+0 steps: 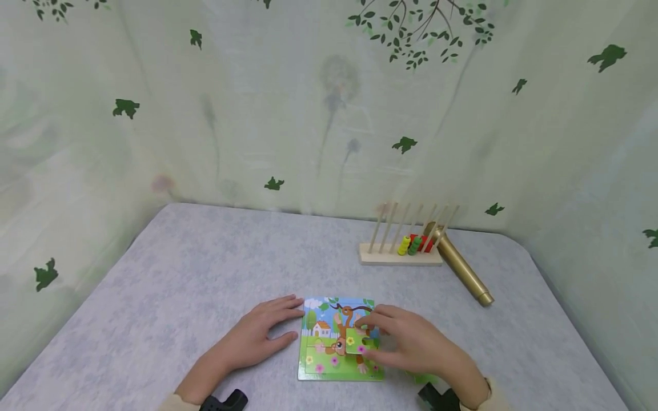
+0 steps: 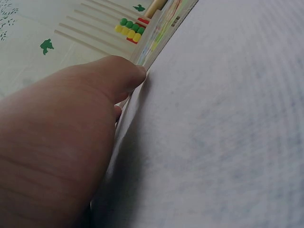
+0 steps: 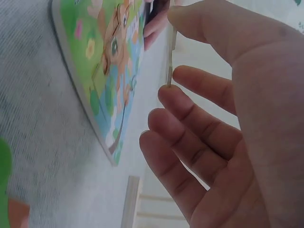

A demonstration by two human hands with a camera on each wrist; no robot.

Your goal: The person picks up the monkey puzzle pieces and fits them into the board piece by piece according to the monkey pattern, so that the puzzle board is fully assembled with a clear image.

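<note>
A square picture puzzle (image 1: 321,362) with a monkey, a house and flowers lies flat on the table. My right hand (image 1: 411,339) pinches a green puzzle piece (image 1: 354,341) with flowers on it over the puzzle's right half. In the right wrist view this piece (image 3: 171,57) shows edge-on between thumb and fingertips, raised off the board. On the other side, my left hand (image 1: 262,334) rests on the table with fingers extended, fingertips right at the puzzle's left edge. The left wrist view shows its thumb (image 2: 121,76) near the board's side.
Behind the puzzle stands a wooden peg rack (image 1: 401,260) with upright rods and yellow, green and red beads. A gold cylinder (image 1: 465,271) leans by its right end. Another green piece (image 1: 425,378) lies by the right wrist. Printed curtains surround the grey table (image 1: 216,257).
</note>
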